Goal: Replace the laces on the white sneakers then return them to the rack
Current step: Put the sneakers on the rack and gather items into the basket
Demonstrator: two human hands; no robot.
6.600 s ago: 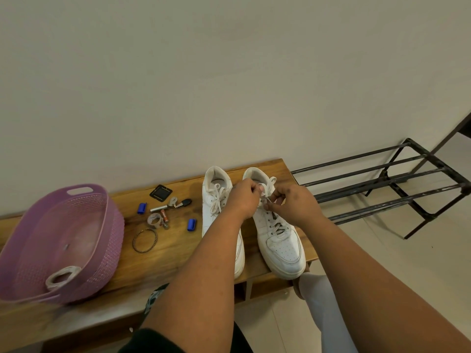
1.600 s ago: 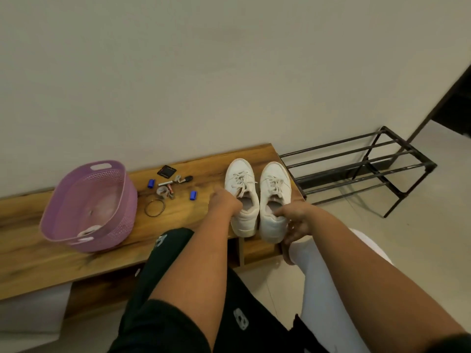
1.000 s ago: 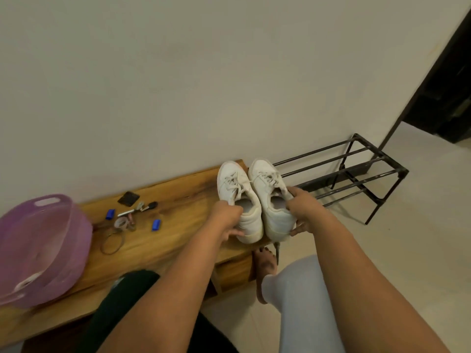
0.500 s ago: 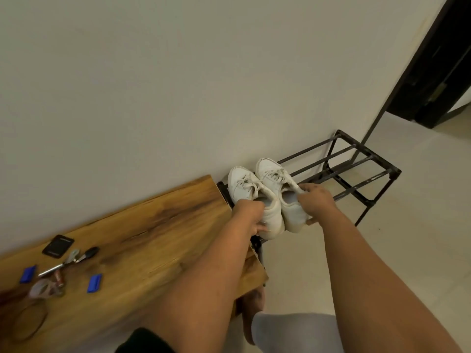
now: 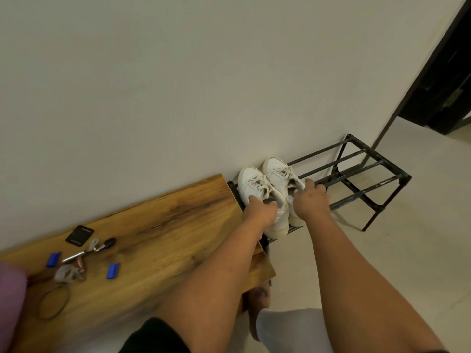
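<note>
Head view: both hands' grip clamps laced white sneakers [image 5: 265, 192], left hand [image 5: 260, 215], right hand [image 5: 309, 200].

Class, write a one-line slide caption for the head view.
Both hands, left and right, set the white sneakers on the black rack.

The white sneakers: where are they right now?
In the head view, the white sneakers sit side by side on the left end of the black rack, beside the wooden bench, with the left hand and right hand on them.
</note>
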